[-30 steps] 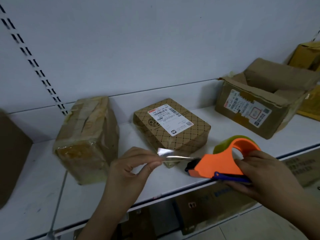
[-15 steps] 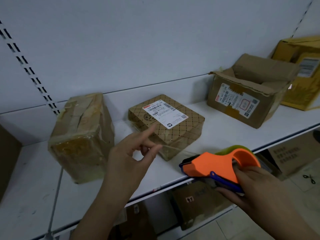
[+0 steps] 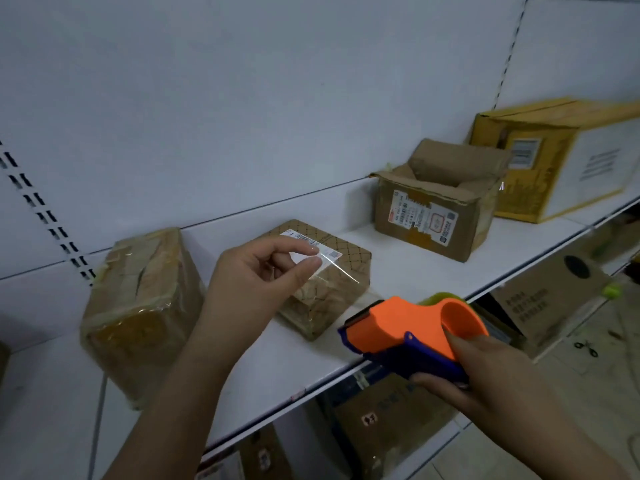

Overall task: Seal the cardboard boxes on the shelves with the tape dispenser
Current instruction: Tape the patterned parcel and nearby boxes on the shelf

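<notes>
Tape dispenser: orange body, blue handle, at 5 o'clock off the shelf's front edge. Your right hand wraps its handle. Half a second ago your left hand was open and empty; now thumb and forefinger pinch a clear tape strip, cut free of the dispenser, held over the patterned flat box at centre. Likely you patch that box next. The taped box sits at 9 o'clock. The open-flapped box at 2 o'clock remains unsealed, the yellow box beyond it.
</notes>
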### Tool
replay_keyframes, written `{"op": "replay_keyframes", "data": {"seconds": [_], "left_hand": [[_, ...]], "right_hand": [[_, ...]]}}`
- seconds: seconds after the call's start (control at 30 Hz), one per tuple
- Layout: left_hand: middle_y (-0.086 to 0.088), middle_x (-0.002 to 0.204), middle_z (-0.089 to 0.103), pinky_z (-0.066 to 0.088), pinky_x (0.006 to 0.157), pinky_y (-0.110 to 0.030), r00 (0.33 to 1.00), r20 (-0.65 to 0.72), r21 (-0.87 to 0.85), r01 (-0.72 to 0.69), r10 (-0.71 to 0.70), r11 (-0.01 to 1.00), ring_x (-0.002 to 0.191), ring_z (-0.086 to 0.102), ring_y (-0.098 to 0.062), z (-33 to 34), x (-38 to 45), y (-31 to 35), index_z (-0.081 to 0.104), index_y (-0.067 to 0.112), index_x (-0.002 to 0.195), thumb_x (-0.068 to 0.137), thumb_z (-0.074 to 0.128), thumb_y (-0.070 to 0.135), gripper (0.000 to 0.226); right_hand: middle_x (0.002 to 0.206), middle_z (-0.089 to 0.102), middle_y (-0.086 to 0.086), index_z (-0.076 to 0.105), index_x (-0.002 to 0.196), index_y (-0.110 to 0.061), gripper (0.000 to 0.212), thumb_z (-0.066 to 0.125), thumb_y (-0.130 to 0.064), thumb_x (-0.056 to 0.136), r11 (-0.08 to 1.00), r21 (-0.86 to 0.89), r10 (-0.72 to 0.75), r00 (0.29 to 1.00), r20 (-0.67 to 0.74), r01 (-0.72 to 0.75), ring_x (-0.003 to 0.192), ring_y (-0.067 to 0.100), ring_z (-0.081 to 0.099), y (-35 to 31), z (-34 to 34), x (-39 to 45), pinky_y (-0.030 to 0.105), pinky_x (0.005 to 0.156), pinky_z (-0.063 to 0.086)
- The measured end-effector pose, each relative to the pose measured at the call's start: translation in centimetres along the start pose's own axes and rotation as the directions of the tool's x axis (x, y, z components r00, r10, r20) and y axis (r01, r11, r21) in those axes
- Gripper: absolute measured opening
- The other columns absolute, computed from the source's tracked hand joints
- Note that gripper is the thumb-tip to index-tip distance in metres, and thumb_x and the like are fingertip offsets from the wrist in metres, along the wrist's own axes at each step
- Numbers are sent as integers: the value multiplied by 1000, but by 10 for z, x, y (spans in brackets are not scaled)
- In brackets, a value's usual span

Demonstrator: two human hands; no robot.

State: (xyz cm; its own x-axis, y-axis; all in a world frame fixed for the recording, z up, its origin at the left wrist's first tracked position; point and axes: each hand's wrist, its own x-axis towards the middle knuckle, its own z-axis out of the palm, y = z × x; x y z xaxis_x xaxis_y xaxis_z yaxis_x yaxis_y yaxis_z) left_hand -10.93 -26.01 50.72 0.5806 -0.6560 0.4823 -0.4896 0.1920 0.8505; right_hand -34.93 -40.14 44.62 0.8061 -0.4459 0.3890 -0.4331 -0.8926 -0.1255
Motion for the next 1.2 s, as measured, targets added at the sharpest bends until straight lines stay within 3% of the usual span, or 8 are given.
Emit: {"op": "replay_keyframes", "data": {"seconds": [0.1,0.2,0.37,0.47,0.6,0.73,0.93,1.2], "left_hand": [[6,62,65,47,65,-22,999,40,-52,5,-3,999,62,54,-21,-3,3,3,80,26,83,73,77,27,10],[9,65,66,48,64,-16,999,21,-59,-33,35,998,64,58,-7,-3,5,5,77,22,82,73,76,22,9],[0,72,63,41,62,-15,980,-21,70,-194,196,979,62,46,-14,-12,-2,0,75,27,83,78,78,22,7],[9,74,62,39,63,-15,952,-28,177,-297,306,938,63,45,-14,-19,-9,0,73,30,86,82,78,24,9],[29,84,57,36,71,-5,875,60,404,-461,480,790,78,52,9,-15,-20,15,76,18,87,82,76,12,7],[12,87,72,42,75,-15,824,147,543,-530,548,651,82,57,2,-4,-31,11,79,18,94,89,73,19,8],[0,107,70,43,76,-30,881,253,742,-442,400,504,91,60,-20,48,-68,6,70,16,123,95,52,23,34],[-10,142,55,57,76,-37,963,268,816,-213,-26,538,103,60,-27,77,-88,-13,48,17,148,55,87,23,101]], "right_hand": [[64,33,-20,61,82,-30,61,23,-78,90,998,57,-10,1000,23,8,46,-1,28,1,-5,-2,6,40,15],[73,48,-26,53,94,-49,41,32,-83,84,964,263,15,995,100,-41,63,-7,47,2,-8,-4,7,50,30],[95,54,-36,43,97,-71,22,41,-85,80,912,405,1,989,145,-60,86,-14,52,2,-6,-6,3,67,40],[103,59,-28,51,107,-63,39,45,-86,76,861,495,30,985,171,-112,87,-4,60,-4,-11,-6,10,66,45],[76,65,-19,62,91,-41,54,43,-88,73,812,547,132,977,168,-204,62,4,61,-14,-6,-2,10,50,38],[73,67,-14,62,95,-29,58,41,-81,76,780,541,261,950,175,-314,62,8,63,-25,8,1,18,50,43],[80,68,-9,57,107,-26,57,41,-71,75,677,582,416,887,201,-449,69,1,65,-44,19,10,17,55,50],[90,66,-3,50,99,-28,45,33,-66,80,565,663,494,845,205,-491,77,9,65,-62,19,23,36,70,58]]}}
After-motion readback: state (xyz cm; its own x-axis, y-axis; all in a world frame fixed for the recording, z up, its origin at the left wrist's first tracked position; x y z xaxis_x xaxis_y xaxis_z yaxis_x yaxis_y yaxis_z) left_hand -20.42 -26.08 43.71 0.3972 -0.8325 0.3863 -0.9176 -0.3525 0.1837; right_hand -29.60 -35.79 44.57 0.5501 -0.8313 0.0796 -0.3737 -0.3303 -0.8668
